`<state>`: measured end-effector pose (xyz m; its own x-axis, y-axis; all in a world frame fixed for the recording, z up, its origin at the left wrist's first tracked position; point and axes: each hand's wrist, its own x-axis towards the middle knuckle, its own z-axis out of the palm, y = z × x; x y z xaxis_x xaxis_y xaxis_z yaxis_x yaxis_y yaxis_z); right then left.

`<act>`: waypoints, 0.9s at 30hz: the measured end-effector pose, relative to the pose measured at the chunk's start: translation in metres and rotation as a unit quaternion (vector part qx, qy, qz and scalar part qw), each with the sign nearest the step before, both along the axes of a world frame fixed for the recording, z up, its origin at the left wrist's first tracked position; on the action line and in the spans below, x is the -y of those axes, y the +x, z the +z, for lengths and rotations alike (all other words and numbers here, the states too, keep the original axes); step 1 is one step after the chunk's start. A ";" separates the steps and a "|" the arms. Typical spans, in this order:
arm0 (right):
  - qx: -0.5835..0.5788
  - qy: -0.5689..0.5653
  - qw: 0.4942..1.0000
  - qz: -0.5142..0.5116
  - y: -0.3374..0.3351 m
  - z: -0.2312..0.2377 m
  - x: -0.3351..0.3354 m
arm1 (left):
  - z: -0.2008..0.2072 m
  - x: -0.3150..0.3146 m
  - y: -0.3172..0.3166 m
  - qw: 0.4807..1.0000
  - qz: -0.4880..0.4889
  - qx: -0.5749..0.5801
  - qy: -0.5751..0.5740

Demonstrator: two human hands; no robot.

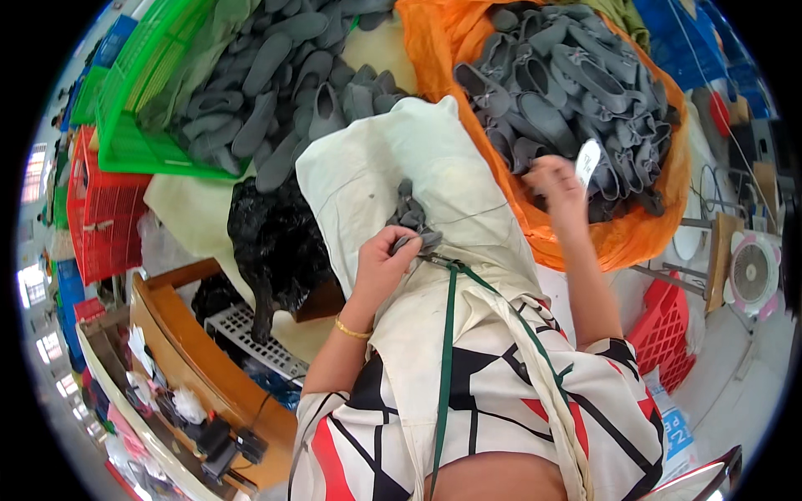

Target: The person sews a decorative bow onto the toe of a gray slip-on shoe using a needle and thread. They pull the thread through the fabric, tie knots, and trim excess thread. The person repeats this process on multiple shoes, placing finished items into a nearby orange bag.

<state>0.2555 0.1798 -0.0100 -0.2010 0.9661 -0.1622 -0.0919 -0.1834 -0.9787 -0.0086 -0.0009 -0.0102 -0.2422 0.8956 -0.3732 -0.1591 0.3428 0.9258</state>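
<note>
My left hand (386, 260) is closed over my lap, pinching a small grey fabric piece (428, 241). More small grey pieces (407, 206) lie just beyond it on the off-white cloth (476, 179) covering my lap. Beside my left fingers is a dark metal tool (436, 260), partly hidden, near a green strap (446, 359). My right hand (555, 179) is at the near edge of an orange sack (622, 248) heaped with grey shoes (547, 121), several bearing bows. Motion smears its fingers, so what they hold cannot be made out. A white slip (588, 163) sits beside that hand.
A green crate (125, 125) of grey shoes or soles (271, 63) stands far left, with a red crate (98, 209) nearer. A black plastic bag (271, 238) lies left of my lap. A wooden desk (200, 351) is near left; a fan (753, 271) stands right.
</note>
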 end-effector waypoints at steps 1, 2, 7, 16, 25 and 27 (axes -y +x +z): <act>0.027 0.034 0.994 0.098 -0.022 0.004 0.020 | 0.006 -0.002 0.004 0.999 0.002 0.030 -0.010; 0.082 0.085 0.972 0.202 -0.033 -0.006 0.034 | 0.010 -0.003 0.006 0.998 0.003 0.058 -0.016; 0.178 0.235 0.877 0.378 -0.082 0.021 0.054 | 0.004 -0.002 0.007 0.991 0.004 0.134 -0.026; 0.066 -0.126 0.906 0.399 -0.083 -0.004 0.055 | -0.006 -0.003 0.001 0.979 -0.017 0.199 -0.042; 0.099 -0.096 0.904 0.405 -0.098 0.003 0.048 | -0.005 -0.011 -0.008 0.988 -0.021 0.145 -0.053; 0.089 -0.106 0.898 0.417 -0.100 0.014 0.043 | -0.004 -0.014 -0.011 0.986 -0.055 0.151 -0.044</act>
